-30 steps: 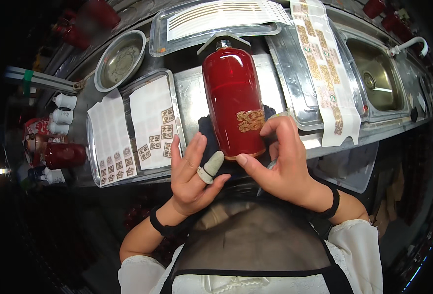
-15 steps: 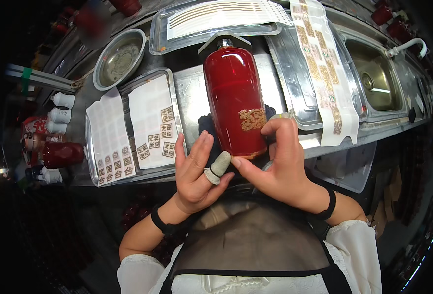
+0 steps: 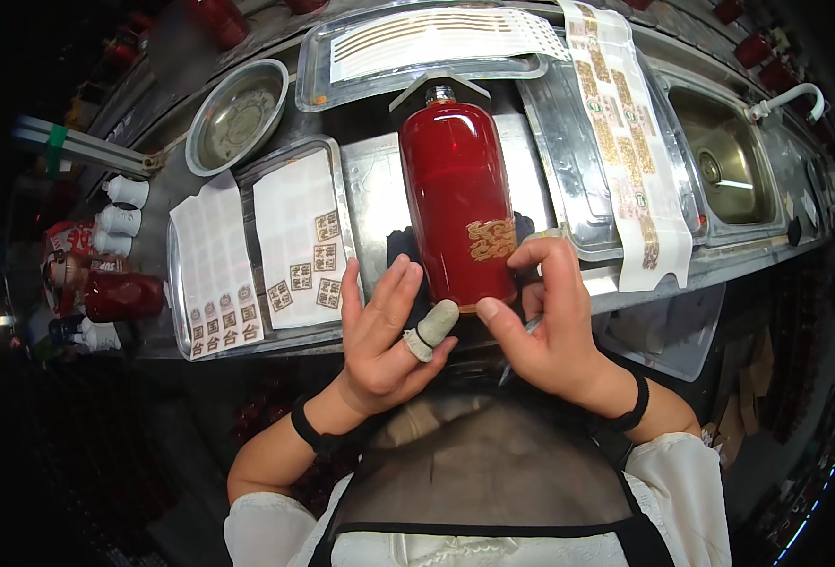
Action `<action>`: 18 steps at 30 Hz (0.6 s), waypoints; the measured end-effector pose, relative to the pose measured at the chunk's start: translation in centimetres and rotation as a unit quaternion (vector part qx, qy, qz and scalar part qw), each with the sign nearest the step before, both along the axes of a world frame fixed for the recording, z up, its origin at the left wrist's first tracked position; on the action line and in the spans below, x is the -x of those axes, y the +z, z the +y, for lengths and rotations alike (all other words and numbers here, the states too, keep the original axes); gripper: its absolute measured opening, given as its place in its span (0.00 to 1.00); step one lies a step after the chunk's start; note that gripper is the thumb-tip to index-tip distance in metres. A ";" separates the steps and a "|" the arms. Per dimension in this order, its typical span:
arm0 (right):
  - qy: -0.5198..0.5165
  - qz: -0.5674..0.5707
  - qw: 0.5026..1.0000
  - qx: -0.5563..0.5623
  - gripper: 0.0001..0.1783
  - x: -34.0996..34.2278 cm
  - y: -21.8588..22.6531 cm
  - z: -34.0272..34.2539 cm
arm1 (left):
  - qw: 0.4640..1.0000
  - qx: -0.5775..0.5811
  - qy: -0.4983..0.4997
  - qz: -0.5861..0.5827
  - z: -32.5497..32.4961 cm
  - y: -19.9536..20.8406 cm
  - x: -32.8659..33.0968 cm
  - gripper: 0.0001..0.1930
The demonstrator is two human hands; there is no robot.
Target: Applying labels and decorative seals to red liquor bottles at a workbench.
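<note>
Spreading my left hand (image 3: 375,354) beside the base of the glossy red bottle (image 3: 450,170), I hold nothing in it that I can see; its index finger, capped with a pale finger cot (image 3: 436,326), points at the bottle's bottom rim, and whether it touches I cannot tell. My right hand (image 3: 559,345) is half curled at the lower right side, thumb by the base and bent index finger near the right edge of the gold decal (image 3: 491,241), a gap between the two tips; I cannot tell whether they press on the bottle. It lies on its side, neck pointing away from me at an angled bracket (image 3: 469,88), body over a dark cloth (image 3: 400,243), base close to the counter's front edge. To its left, a band of shiny steel plate (image 3: 368,175) gives me sideways room up to the rim of the left tray (image 3: 343,203), which carries white decal sheets (image 3: 294,208). To its right the gap is narrower, ending at the edge of the right tray (image 3: 559,180); a long decal strip (image 3: 640,189) drapes across that tray and reaches over the counter's front edge.
</note>
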State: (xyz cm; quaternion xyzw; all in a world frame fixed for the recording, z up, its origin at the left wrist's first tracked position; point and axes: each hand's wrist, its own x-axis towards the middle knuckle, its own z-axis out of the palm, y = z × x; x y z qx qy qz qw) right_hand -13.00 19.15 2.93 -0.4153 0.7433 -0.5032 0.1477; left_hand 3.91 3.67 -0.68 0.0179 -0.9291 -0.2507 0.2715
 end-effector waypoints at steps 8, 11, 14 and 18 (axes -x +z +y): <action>0.006 0.022 1.000 0.004 0.29 0.0 0.1 0.0 | 1.000 0.020 -0.002 0.001 0.0 0.0 0.4 0.22; 0.002 0.036 0.999 0.002 0.29 -0.2 -0.3 -0.2 | 1.000 0.023 -0.003 0.003 0.0 0.1 0.3 0.22; 0.005 0.047 0.999 0.011 0.29 0.0 -0.4 -0.4 | 0.999 0.039 0.002 0.004 -0.1 0.2 0.4 0.22; 0.001 0.007 1.000 0.006 0.27 0.1 -0.4 -0.2 | 0.999 0.044 0.002 0.002 -0.2 0.4 0.6 0.22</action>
